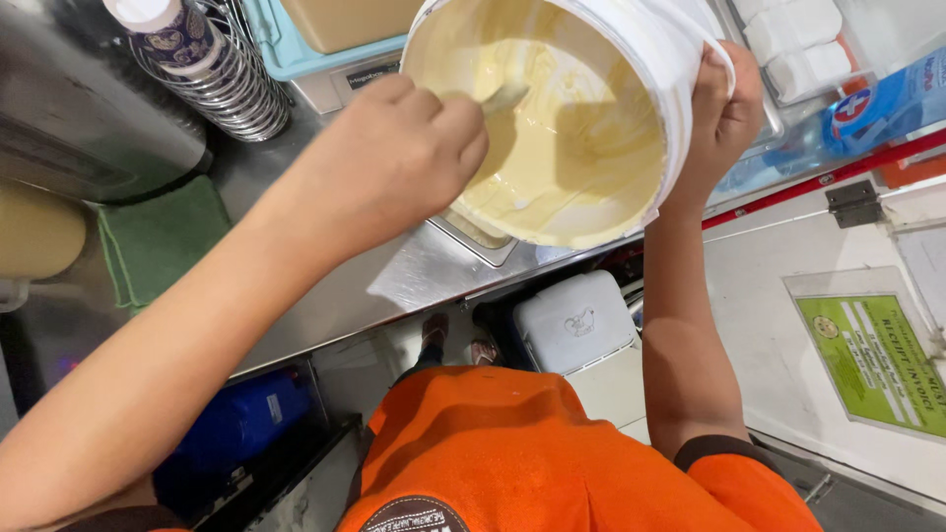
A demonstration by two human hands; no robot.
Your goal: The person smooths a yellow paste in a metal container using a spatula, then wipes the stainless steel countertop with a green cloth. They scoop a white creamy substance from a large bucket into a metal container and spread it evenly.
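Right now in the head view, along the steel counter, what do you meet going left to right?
Green folded cloth → wire cup holder with paper cup → left hand holding a utensil → tilted white bucket of pale yellow cream → right hand on the bucket's rim.

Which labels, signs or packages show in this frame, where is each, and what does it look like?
Green notice: right, flat under clear cover, rectangular, green with dark print.
Blue package: upper right, blue with a red-and-white cross emblem.
Paper cup: upper left, in a wire holder, dark patterned, white lid.
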